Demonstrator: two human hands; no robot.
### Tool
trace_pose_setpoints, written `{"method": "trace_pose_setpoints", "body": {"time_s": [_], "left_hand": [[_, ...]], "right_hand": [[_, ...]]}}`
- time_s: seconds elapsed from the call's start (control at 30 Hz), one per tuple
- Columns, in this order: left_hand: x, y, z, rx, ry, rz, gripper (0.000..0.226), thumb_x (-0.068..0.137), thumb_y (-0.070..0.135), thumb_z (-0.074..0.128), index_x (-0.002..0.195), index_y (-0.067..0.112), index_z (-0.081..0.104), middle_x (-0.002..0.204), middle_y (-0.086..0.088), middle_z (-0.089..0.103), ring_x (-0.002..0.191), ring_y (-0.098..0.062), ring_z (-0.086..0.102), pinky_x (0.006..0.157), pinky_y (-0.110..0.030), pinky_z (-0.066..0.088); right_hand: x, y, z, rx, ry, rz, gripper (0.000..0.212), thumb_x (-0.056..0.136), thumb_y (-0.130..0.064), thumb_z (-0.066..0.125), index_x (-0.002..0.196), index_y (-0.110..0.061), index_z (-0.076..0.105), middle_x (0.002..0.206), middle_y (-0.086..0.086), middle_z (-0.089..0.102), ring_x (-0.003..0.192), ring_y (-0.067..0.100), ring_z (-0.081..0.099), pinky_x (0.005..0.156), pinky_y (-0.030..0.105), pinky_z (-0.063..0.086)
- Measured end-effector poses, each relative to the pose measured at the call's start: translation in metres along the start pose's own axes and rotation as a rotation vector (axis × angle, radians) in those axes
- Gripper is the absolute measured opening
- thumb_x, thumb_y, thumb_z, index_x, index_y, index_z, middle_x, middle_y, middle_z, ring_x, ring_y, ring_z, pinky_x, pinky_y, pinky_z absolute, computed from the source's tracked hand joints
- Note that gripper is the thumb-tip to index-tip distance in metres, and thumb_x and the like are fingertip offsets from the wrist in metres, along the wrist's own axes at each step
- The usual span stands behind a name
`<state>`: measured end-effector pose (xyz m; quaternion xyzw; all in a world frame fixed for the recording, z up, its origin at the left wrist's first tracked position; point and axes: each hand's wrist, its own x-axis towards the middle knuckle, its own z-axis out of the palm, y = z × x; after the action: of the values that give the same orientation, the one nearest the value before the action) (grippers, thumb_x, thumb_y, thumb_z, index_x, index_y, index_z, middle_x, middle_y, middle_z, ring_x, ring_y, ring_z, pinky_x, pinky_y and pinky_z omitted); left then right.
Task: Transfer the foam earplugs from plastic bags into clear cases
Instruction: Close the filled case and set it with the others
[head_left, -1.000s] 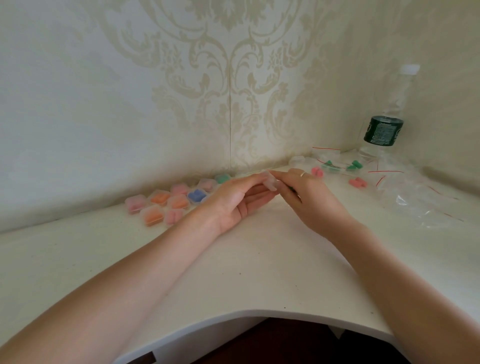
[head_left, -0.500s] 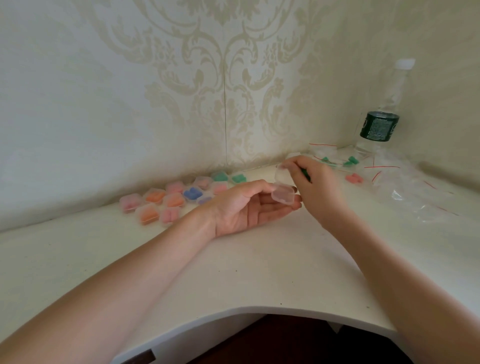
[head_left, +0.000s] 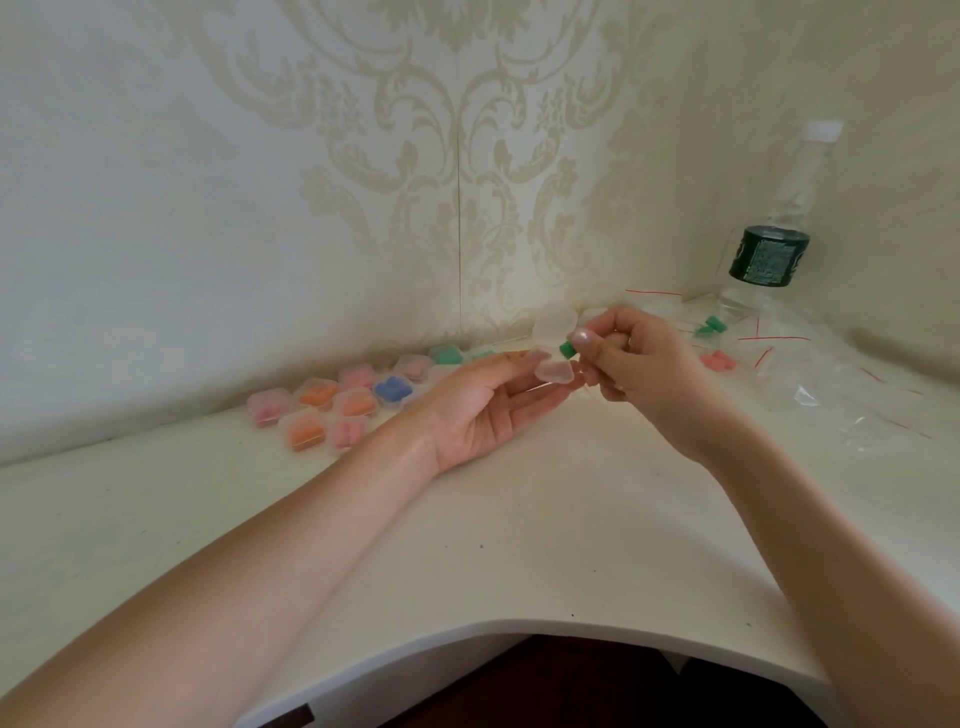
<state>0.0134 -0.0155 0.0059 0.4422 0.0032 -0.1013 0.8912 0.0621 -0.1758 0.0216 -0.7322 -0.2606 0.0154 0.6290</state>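
Left hand (head_left: 483, 410) lay palm up over the white desk (head_left: 519, 519), fingers nearly straight, an open clear case (head_left: 555, 371) resting on its fingertips, lid (head_left: 556, 325) tipped up behind. Right hand (head_left: 639, 358) was curled, thumb and forefinger pinching a green earplug (head_left: 567, 349) just above and right of the case, not yet inside it. Filled cases (head_left: 332, 410) in pink, orange, blue and green sat grouped left of the hands by the wall. More green and pink earplugs (head_left: 714, 343) lay among plastic bags (head_left: 841, 395) on the right, near a water bottle (head_left: 769, 249).
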Motion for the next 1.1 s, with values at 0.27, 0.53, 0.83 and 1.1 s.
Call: {"method": "trace_pose_setpoints", "body": {"time_s": [0.27, 0.53, 0.83, 1.1], "left_hand": [[-0.002, -0.001, 0.002, 0.012, -0.012, -0.032, 0.035, 0.078, 0.012, 0.061, 0.109, -0.005, 0.061, 0.105, -0.022, 0.067, 0.097, -0.028, 0.069, 0.085, -0.028, 0.056], [-0.002, -0.003, 0.002, 0.025, -0.01, -0.029, 0.022, 0.091, 0.014, 0.053, 0.103, -0.002, 0.064, 0.095, -0.018, 0.071, 0.088, -0.023, 0.071, 0.085, -0.028, 0.054], [0.001, -0.003, 0.002, 0.079, 0.038, 0.063, 0.019, 0.081, 0.005, 0.06, 0.098, -0.003, 0.063, 0.088, -0.014, 0.072, 0.083, -0.02, 0.072, 0.077, -0.021, 0.057], [0.005, -0.004, 0.002, 0.017, 0.226, 0.182, 0.016, 0.086, 0.002, 0.063, 0.1, -0.001, 0.056, 0.075, -0.012, 0.071, 0.076, -0.019, 0.072, 0.057, -0.017, 0.056]], "right_hand": [[-0.005, -0.002, 0.003, -0.175, 0.045, -0.105, 0.012, 0.084, -0.014, 0.07, 0.087, -0.023, 0.076, 0.071, 0.004, 0.071, 0.062, 0.005, 0.059, 0.06, 0.013, 0.047], [-0.005, 0.004, 0.012, -0.179, 0.049, -0.103, 0.014, 0.081, -0.012, 0.073, 0.084, -0.025, 0.075, 0.068, -0.004, 0.072, 0.071, 0.027, 0.065, 0.071, 0.025, 0.055], [-0.009, -0.001, 0.013, -0.233, -0.104, -0.09, 0.023, 0.098, -0.023, 0.05, 0.108, -0.024, 0.072, 0.088, -0.014, 0.073, 0.076, -0.011, 0.064, 0.069, 0.004, 0.043], [0.001, 0.0, 0.002, 0.203, -0.136, 0.126, 0.051, 0.084, 0.001, 0.03, 0.117, -0.016, 0.065, 0.076, -0.001, 0.046, 0.064, 0.01, 0.036, 0.06, 0.021, 0.034]]}}
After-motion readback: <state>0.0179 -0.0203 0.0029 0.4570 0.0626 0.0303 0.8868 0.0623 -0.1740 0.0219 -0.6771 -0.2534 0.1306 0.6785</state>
